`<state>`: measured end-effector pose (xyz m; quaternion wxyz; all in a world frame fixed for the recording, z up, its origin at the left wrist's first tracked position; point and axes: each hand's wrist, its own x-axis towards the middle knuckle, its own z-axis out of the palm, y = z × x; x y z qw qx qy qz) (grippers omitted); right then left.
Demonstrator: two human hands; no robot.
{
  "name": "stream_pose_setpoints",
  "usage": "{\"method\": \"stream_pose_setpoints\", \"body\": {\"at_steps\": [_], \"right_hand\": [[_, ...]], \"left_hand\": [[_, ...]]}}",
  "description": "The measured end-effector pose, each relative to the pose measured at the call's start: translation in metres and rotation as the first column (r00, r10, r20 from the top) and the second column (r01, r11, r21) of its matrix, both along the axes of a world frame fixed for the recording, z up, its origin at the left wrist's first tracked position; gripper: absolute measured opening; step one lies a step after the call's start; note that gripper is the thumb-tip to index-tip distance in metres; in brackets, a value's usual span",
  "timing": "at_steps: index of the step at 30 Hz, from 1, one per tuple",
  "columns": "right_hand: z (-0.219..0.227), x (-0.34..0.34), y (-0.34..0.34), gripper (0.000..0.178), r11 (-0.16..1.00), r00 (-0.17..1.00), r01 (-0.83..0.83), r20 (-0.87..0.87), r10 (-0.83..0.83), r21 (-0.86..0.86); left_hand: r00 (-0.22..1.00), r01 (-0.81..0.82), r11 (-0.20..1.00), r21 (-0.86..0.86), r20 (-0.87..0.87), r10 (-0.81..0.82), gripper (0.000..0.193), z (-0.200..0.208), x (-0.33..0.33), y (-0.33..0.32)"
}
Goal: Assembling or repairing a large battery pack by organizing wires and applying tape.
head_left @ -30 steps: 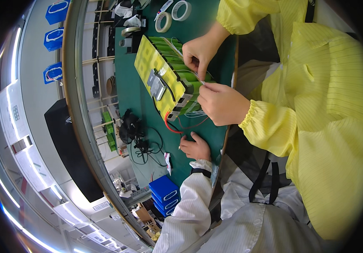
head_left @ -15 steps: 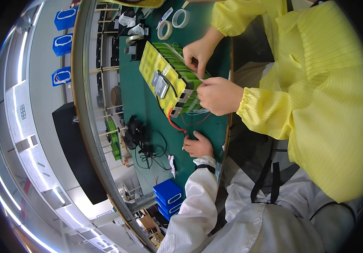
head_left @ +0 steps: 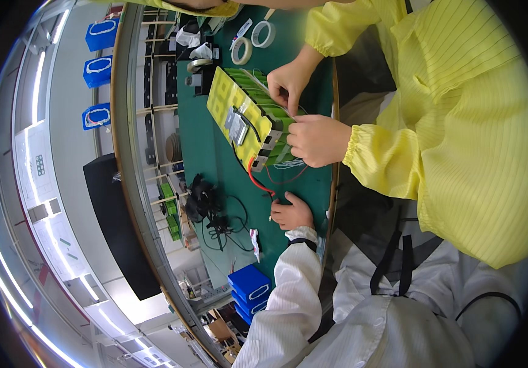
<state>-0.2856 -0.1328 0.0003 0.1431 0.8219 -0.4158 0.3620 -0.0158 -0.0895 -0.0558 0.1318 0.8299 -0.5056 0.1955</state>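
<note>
We are resting our left hand (head_left: 291, 214) on the dark green bench mat (head_left: 212, 159), fingers loosely curled. Its fingertips are lying just beside the loose end of a thin red wire (head_left: 258, 181). We cannot tell whether they are pinching the wire or only touching the mat next to it. Our right hand is not showing in the view.

The wire is running up from our hand to the near end of a long block-shaped battery pack with a yellow face and green sides (head_left: 245, 116). The pack is lying flat on the mat, up and slightly left of our hand. Its long axis is slanting away from us, from the near end by the wire toward the far upper left. Our left hand is the only one of ours near it, and it is sitting apart from the pack, with the wire between.

A co-worker in a yellow smock is working the pack from the right side. One of their hands (head_left: 288, 86) is pressing on the green side further up, and the other (head_left: 316, 140) is closed at the near corner, over thin white leads.

Two rolls of pale tape (head_left: 241, 50) are lying beyond the far end. A tangle of black cables (head_left: 205, 202) is sitting to our hand's left, and stacked blue boxes (head_left: 248, 288) are sitting at the mat's near edge.
</note>
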Motion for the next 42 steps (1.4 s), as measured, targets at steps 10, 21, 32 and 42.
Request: {"method": "stream_pose_setpoints", "body": {"at_steps": [10, 21, 32, 42], "right_hand": [[-0.001, 0.0, 0.001, 0.015, 0.996, 0.987, -0.083, 0.137, 0.086, -0.03], [0.001, -0.001, 0.002, 0.016, 0.997, 0.997, -0.055, 0.048, 0.057, -0.049], [-0.001, 0.001, -0.002, 0.016, 0.998, 0.998, -0.067, -0.001, 0.067, -0.013], [0.007, -0.004, 0.028, 0.017, 0.995, 0.964, -0.048, 0.255, 0.069, -0.085]], "left_hand": [[1.0, 0.005, 1.0, -0.02, 0.025, -0.004, 0.046, -0.004, -0.001, 0.0], [1.0, 0.0, 1.0, -0.012, 0.009, 0.0, 0.044, 0.0, -0.002, 0.0], [0.999, 0.008, 1.0, -0.027, 0.031, -0.007, 0.045, -0.004, 0.0, 0.0], [1.0, -0.007, 1.0, -0.016, 0.023, 0.008, 0.045, -0.003, -0.001, -0.003]]}}
